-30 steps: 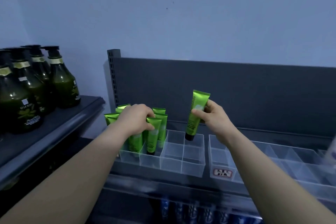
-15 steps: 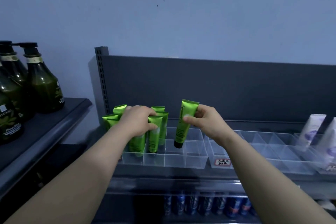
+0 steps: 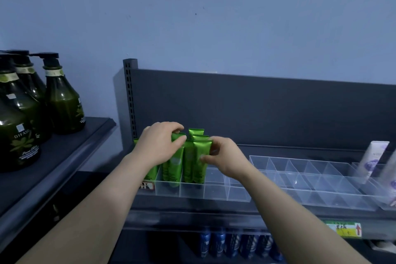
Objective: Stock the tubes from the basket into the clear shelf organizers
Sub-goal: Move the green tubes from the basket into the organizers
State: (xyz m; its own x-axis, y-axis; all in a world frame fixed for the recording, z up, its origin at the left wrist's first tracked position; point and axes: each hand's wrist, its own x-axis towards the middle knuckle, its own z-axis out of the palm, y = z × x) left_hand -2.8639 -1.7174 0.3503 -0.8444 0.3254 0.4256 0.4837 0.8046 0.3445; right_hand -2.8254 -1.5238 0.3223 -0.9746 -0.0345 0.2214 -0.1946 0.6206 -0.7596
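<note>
Shelf organizer (image 3: 216, 193): left hand (image 3: 159, 146) grips one green tube (image 3: 173, 168), right hand (image 3: 225, 157) pinches neighbouring tube (image 3: 198, 170).

Left hand (image 3: 158, 146) and right hand (image 3: 226, 159) around upright green tubes (image 3: 173, 166) in clear organizer (image 3: 216, 192)

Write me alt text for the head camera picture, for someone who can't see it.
A person's right hand pinches a green tube upright in a compartment of a clear organizer, while the left hand grips the tops of the standing tubes beside it. Dark green pump bottles stand on a shelf at left.
</note>
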